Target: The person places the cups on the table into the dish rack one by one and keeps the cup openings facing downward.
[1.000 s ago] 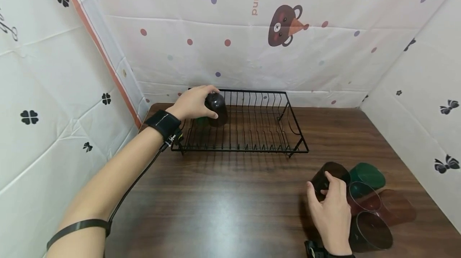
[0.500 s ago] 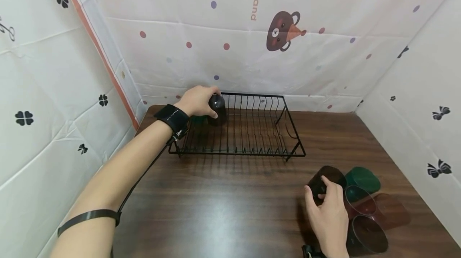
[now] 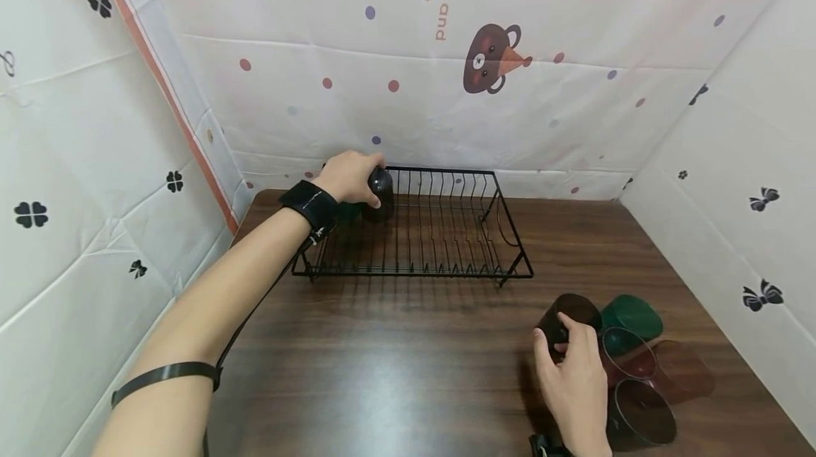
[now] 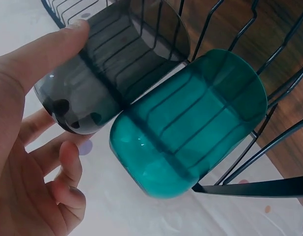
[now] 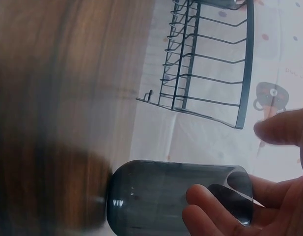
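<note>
Glossy translucent plastic cups [image 3: 631, 354], black wire rack [image 3: 446, 230], polished wood table [image 3: 395, 372].

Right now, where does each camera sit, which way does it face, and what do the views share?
Head: looks forward and down at the table; both forearms, left hand and right hand show.
Left wrist: faces the rack corner, a grey cup beside a teal cup; fingers show.
Right wrist: looks across the table past a held grey cup; fingertips show.
Shared: the rack appears in all three.

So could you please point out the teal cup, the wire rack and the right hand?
teal cup [image 4: 190, 118], left wrist view, middle of its side wall.
wire rack [image 3: 510, 275], head view, front rail.
right hand [image 3: 574, 379], head view, back of hand.
</note>
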{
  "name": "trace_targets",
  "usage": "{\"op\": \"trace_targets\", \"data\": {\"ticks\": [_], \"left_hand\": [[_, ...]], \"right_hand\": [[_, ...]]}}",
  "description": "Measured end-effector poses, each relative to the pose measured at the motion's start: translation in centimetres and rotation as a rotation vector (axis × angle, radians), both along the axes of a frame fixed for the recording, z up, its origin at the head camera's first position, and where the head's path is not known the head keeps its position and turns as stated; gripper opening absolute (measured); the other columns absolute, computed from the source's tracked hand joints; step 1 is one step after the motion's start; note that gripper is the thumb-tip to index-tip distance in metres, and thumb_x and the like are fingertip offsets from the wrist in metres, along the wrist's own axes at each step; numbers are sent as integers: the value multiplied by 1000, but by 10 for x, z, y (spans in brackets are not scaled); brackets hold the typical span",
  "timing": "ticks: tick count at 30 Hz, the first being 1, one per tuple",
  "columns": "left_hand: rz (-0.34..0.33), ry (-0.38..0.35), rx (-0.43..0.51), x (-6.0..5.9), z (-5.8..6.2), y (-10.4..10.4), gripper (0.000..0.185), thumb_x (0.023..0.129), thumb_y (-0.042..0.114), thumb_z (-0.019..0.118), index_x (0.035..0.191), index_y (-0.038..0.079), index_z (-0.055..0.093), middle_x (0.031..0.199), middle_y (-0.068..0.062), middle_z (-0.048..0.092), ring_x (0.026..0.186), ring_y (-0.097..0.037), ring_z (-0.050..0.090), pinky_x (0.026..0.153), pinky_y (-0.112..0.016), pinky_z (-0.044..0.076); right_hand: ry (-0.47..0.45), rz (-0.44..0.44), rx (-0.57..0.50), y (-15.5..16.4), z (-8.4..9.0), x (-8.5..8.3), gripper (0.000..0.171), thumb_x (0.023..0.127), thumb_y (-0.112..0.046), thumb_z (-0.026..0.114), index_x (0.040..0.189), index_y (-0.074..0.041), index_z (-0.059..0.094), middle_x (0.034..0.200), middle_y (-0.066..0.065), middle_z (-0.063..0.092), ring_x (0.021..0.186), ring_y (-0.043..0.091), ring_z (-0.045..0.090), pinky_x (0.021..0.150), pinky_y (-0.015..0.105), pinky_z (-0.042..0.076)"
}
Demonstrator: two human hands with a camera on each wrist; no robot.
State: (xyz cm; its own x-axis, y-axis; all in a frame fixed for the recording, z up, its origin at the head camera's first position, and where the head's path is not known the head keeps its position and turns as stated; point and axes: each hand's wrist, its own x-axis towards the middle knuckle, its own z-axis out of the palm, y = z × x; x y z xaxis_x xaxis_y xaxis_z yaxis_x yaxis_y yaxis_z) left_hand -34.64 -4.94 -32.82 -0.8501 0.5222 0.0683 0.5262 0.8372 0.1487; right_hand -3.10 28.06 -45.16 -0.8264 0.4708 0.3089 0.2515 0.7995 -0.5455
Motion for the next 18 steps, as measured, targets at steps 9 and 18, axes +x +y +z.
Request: {"op": "trace_targets", "data": {"ticks": [9, 18], "left_hand": [[-7, 8, -31, -5, -2, 5, 68, 77, 37, 89, 133, 17, 57, 118, -13, 67, 104, -32, 59, 85, -46, 52], [15, 70, -148, -12, -14, 13, 72, 77, 43, 88, 136, 19, 54, 127, -12, 66, 117, -36, 53, 98, -55, 44]], "right_hand": [[9, 0, 6, 2, 0, 1, 50, 101, -33, 61, 142, -4, 53, 130, 18, 55, 95, 29, 64, 70, 48, 55], [41, 2, 30, 3, -1, 3, 49, 98, -30, 66, 138, -4, 56, 127, 18, 57, 94, 28, 64, 67, 45, 54]]}}
